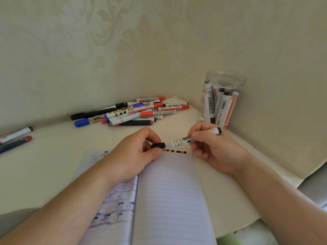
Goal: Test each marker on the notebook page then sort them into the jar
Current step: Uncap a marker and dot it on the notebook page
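While pile remains, black marker (184, 140) capped or uncapped at frame centre.
Left hand (139, 152) grip pinches cap (158, 145); right hand (208, 144) grip clamps barrel, long axis tip lower-left, tail upper-right, above notebook (169, 191). Jar (221, 101) partly filled; pile (131, 112) on bench untested.

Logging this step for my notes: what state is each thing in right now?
Black-capped white whiteboard marker: held over the page, cap at its tip.
Left hand: pinching the black cap.
Right hand: gripping the barrel.
Lined notebook: open, dots along the top line.
Clear plastic jar: lidless, upright, holding markers.
Loose marker pile: capped, lying flat.
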`<state>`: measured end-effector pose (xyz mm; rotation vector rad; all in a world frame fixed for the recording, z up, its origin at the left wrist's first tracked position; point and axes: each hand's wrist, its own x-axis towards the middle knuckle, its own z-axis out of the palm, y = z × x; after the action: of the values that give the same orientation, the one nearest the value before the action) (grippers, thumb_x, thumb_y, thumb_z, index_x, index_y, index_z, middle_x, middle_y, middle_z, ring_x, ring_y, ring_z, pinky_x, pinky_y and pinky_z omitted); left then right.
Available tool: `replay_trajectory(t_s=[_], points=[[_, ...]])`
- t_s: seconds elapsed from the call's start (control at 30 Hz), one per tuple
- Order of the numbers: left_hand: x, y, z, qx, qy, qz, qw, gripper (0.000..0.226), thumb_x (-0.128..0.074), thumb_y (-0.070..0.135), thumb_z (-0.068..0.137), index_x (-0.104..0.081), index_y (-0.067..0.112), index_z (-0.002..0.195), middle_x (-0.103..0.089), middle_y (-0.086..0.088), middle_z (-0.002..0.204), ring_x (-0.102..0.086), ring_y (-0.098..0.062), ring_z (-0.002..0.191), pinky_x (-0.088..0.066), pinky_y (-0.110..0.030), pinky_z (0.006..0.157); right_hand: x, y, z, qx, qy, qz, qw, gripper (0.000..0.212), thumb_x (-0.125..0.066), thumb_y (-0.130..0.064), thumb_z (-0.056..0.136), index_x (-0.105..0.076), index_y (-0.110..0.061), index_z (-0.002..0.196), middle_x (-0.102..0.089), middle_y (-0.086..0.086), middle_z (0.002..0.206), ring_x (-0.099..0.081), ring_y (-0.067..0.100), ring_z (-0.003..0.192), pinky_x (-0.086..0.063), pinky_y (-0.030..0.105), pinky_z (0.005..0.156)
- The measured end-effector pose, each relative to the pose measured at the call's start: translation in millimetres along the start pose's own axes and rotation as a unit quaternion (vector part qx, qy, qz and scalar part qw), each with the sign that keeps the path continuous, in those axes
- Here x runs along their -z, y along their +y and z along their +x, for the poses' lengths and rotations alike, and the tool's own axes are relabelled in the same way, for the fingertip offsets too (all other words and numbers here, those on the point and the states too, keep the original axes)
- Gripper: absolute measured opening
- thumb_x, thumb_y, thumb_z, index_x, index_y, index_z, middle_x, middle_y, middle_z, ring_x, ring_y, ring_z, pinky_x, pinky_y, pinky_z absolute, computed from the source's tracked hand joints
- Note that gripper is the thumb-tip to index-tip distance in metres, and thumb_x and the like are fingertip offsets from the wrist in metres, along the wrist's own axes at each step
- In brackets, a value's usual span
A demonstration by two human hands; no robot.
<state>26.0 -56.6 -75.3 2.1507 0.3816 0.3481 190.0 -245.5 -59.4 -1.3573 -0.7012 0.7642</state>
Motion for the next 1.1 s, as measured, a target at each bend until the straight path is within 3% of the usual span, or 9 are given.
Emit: replay_trajectory(t_s=[0.23, 0.3, 0.4, 0.53, 0.67, 0.73, 0.9, 1.0, 1.1], points=[[0.8, -4.8, 3.4, -0.007, 0.018, -0.060, 0.998, 0.008, -0.063, 0.026, 0.101, -0.066, 0.033, 0.098, -0.071, 0.001, 0.077, -0.063, -0.012, 0.070, -0.053, -0.036, 0.074, -4.2, 2.2, -3.2, 0.032, -0.001, -0.019, 0.999, 0.018, -0.080, -0.013, 0.076, -0.084, -0.022, 0.090, -0.071, 0.022, 0.079, -0.052, 0.018, 0.054, -0.041, 0.023, 0.047], [0.9, -3.5, 2.8, -0.008, 0.017, -0.087, 0.996, 0.021, -0.051, 0.031, 0.107, -0.066, 0.031, 0.092, -0.066, 0.004, 0.071, -0.057, -0.010, 0.064, -0.048, -0.030, 0.065, -4.2, 6.2, -4.5, 0.083, 0.024, -0.115, 0.990, 0.021, -0.082, -0.010, 0.081, -0.084, -0.028, 0.092, -0.073, 0.006, 0.073, -0.060, 0.012, 0.057, -0.048, 0.021, 0.055], [-2.7, 0.3, 1.9, 0.005, 0.029, -0.121, 0.992, 0.029, -0.043, 0.035, 0.108, -0.063, 0.023, 0.092, -0.054, 0.008, 0.064, -0.045, -0.006, 0.056, -0.039, -0.021, 0.055, -2.2, 15.4, -5.0, 0.206, 0.059, -0.280, 0.936, 0.021, -0.081, -0.025, 0.085, -0.079, -0.038, 0.102, -0.077, -0.019, 0.090, -0.073, 0.002, 0.084, -0.054, 0.016, 0.076], [-3.8, 1.5, 4.2, 0.011, 0.037, -0.135, 0.990, 0.031, -0.039, 0.031, 0.111, -0.057, 0.010, 0.098, -0.051, 0.012, 0.058, -0.035, -0.016, 0.061, -0.032, -0.033, 0.055, -1.7, 26.7, -0.4, 0.320, 0.041, -0.445, 0.835, 0.029, -0.072, -0.041, 0.094, -0.077, -0.023, 0.116, -0.075, -0.013, 0.091, -0.067, 0.003, 0.077, -0.049, 0.015, 0.069], [-4.0, 2.8, 2.2, 0.008, 0.036, -0.114, 0.993, 0.032, -0.038, 0.032, 0.111, -0.053, 0.007, 0.099, -0.053, 0.012, 0.059, -0.036, -0.020, 0.064, -0.032, -0.041, 0.062, -6.4, 24.9, -0.7, 0.307, 0.031, -0.442, 0.842, 0.035, -0.065, -0.048, 0.095, -0.075, -0.022, 0.116, -0.074, -0.015, 0.091, -0.068, 0.010, 0.075, -0.052, 0.026, 0.066], [-4.0, 2.6, 3.1, 0.008, 0.037, -0.113, 0.993, 0.032, -0.037, 0.032, 0.111, -0.053, 0.007, 0.099, -0.054, 0.012, 0.059, -0.037, -0.017, 0.063, -0.034, -0.041, 0.063, -7.9, 23.2, -1.3, 0.276, 0.028, -0.430, 0.859, 0.019, -0.070, -0.041, 0.096, -0.073, -0.030, 0.111, -0.071, -0.013, 0.082, -0.063, 0.011, 0.067, -0.050, 0.027, 0.062], [-4.0, 3.8, 0.5, 0.001, 0.033, -0.080, 0.996, 0.027, -0.038, 0.050, 0.106, -0.055, 0.033, 0.094, -0.062, 0.007, 0.072, -0.052, -0.009, 0.065, -0.050, -0.041, 0.069, -6.0, 2.6, -1.5, 0.161, 0.088, -0.164, 0.969, 0.017, -0.060, -0.018, 0.085, -0.054, -0.033, 0.077, -0.045, -0.006, 0.057, -0.038, 0.011, 0.053, -0.033, 0.025, 0.051], [-2.9, 4.0, -0.2, 0.001, 0.011, -0.063, 0.998, 0.037, -0.037, 0.070, 0.094, -0.048, 0.035, 0.098, -0.060, 0.009, 0.078, -0.051, -0.006, 0.068, -0.049, -0.037, 0.075, 7.1, -42.3, -4.4, 0.210, 0.208, -0.044, 0.954, 0.015, -0.063, -0.019, 0.088, -0.053, -0.027, 0.080, -0.048, 0.002, 0.057, -0.039, 0.018, 0.050, -0.031, 0.031, 0.050], [0.5, 5.7, 0.1, -0.003, -0.037, -0.014, 0.999, 0.022, -0.067, 0.049, 0.095, -0.052, 0.033, 0.092, -0.054, 0.011, 0.074, -0.046, -0.006, 0.066, -0.042, -0.027, 0.066, 32.1, -101.4, -6.0, 0.314, 0.296, -0.096, 0.897, 0.011, -0.063, -0.022, 0.100, -0.059, -0.028, 0.092, -0.057, 0.000, 0.065, -0.049, 0.018, 0.053, -0.039, 0.030, 0.050]])
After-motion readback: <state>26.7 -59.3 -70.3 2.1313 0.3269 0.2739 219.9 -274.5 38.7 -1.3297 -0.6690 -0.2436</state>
